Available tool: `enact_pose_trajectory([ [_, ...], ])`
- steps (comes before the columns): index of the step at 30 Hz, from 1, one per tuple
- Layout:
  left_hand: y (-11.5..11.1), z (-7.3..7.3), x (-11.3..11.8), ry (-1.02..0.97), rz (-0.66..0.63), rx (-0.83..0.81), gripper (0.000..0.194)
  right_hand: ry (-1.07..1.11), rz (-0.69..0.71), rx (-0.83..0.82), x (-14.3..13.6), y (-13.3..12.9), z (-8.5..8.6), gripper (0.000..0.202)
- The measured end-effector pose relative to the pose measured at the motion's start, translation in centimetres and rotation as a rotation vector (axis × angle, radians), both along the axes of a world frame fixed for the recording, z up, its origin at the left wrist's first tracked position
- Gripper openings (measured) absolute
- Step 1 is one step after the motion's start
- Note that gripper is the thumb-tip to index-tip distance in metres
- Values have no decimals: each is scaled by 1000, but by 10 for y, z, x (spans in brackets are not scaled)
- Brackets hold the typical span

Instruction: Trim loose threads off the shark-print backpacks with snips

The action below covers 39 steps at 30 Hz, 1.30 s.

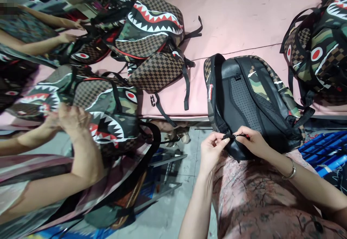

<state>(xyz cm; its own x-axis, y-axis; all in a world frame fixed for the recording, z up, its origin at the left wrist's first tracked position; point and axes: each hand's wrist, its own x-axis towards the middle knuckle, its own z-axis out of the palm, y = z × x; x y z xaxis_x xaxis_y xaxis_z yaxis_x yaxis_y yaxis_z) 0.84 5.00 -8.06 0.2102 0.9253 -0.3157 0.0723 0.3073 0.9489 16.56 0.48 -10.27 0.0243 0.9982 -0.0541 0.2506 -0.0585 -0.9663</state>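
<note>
A backpack (245,87) lies back side up at the pink table's near edge, its padded black back panel and shoulder straps facing me. Its lower end overhangs the edge toward my lap. My left hand (213,147) pinches a narrow black strap (229,136) between thumb and fingers, close to the backpack's lower left corner. From the other side my right hand (251,141), with a bangle on the wrist, pinches the same strap near a small buckle. The hands are a short way apart. The fingertips partly cover the strap ends.
Camouflage and checkered backpacks (154,26) with shark-mouth prints lie across the pink table (238,11). More bags (322,51) stand at the right. A co-worker's hands (72,118) are on a bag at my left; another person works beyond. Blue plastic crates (325,152) stand below right.
</note>
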Motion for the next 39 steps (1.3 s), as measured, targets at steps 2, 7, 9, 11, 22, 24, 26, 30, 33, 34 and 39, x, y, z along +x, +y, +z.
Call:
enact_pose_trajectory([
  [2,1,0,0,6,-6,5,17,90,6,-14,0,1,-2,16],
  [7,3,4,-2,14,-52,28,17,104,52,-32,12,3,-2,14],
  [9,4,6,-3,13,-81,34,16,32,110,-22,19,6,0,14],
  [11,5,6,-4,16,-108,44,16,-34,159,-16,24,10,1,13],
  [22,9,9,-2,10,-126,1,18,-125,226,-22,30,20,5,13],
  [24,10,9,-2,12,-136,-6,18,-137,237,-10,30,21,7,13],
  [26,10,8,-2,15,-148,-6,18,-158,245,6,31,23,9,13],
  [30,11,6,-3,8,-148,-3,17,-192,242,29,30,26,9,12],
  [33,11,6,-2,-7,-137,-31,18,-121,185,-11,27,27,6,11],
  [34,12,6,0,-5,-126,-45,18,-62,141,-36,26,27,4,12],
  [39,13,0,13,92,1,-7,26,185,-85,-94,10,22,0,17],
])
